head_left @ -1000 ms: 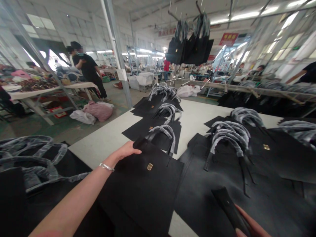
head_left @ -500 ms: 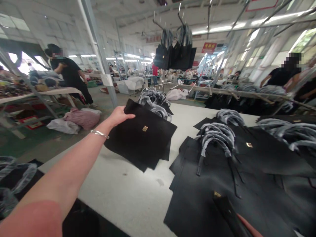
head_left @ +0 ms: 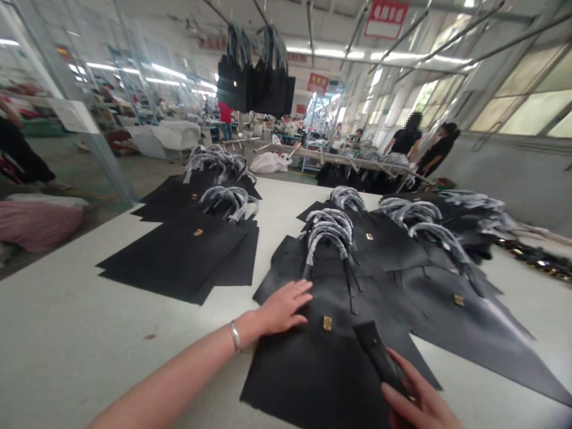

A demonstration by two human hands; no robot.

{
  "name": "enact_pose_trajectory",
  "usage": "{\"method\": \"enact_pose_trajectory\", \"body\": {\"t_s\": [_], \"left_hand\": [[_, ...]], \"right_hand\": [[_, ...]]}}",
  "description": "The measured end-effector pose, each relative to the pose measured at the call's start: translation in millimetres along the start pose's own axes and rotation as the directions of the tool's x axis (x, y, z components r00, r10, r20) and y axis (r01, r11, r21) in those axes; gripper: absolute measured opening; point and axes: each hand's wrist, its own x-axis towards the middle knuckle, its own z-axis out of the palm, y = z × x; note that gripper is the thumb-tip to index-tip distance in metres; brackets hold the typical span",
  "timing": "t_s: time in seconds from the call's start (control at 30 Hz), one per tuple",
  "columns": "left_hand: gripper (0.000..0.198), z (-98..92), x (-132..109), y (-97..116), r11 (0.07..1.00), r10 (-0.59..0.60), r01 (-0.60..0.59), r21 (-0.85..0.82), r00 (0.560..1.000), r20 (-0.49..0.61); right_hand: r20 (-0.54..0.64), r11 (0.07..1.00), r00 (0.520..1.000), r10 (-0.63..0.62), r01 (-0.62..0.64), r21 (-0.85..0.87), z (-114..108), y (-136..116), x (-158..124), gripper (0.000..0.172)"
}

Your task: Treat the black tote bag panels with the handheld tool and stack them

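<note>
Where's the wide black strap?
In the head view, the wide black strap is in the right hand, low right of centre, just right of the nearest gold clasp.

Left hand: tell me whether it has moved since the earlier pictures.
Yes. Judged against the table, the left hand has gone rightward, from the left bag pile to the near bag.

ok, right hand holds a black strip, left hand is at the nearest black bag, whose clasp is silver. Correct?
The clasp is gold, not silver, per the head view. Right hand holds a black strip, left hand is at the nearest black bag.
</note>
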Motion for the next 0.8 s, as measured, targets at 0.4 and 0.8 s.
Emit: {"method": "enact_pose_trajectory", "body": {"t_s": [0.4, 0.8], "left_hand": [[0.074, 75.0, -31, 119, 0.998, -0.014, 0.023, -0.058, 0.988, 0.151], [0.069, 75.1, -42, 137, 0.996, -0.066, 0.073, -0.052, 0.989, 0.135]], "right_hand": [[0.175, 0.987, 0.977, 0.122, -0.138, 0.086, -52, -4, 26, 0.062], [0.329, 0.980, 0.928, 0.175, -0.196, 0.031, -48, -23, 48, 0.040]]}}
